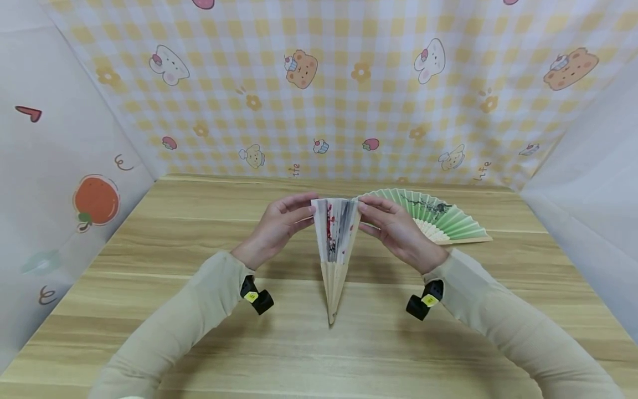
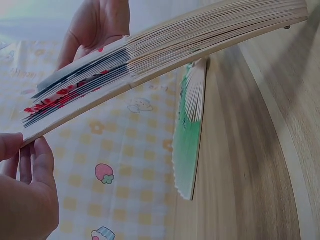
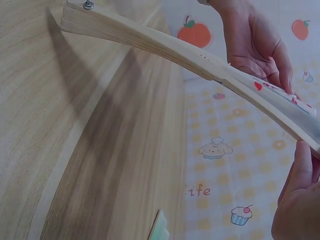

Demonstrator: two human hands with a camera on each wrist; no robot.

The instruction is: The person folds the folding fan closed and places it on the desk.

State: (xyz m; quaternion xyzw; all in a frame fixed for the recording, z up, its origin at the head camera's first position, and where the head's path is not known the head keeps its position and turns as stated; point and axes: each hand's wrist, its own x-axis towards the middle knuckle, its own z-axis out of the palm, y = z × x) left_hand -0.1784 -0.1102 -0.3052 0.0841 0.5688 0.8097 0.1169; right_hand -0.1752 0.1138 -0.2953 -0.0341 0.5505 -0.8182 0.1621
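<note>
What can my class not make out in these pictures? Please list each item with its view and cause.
Head view: the full print of the red-flowered folding fan, lost in its folds.
Head view: part of the green folding fan, covered by the right hand.
Right wrist view: most of the green folding fan, cut off by the bottom edge.
Left wrist view: part of the left hand, cut off by the left edge.

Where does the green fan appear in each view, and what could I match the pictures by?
Head: the green fan is right of centre, partly behind the right hand.
Left wrist: the green fan is just right of centre, below the raised fan.
Right wrist: only a tip of the green fan shows, at the bottom edge near the middle.
Shared landmark: the raised fan, with red marks on its leaf.
</note>
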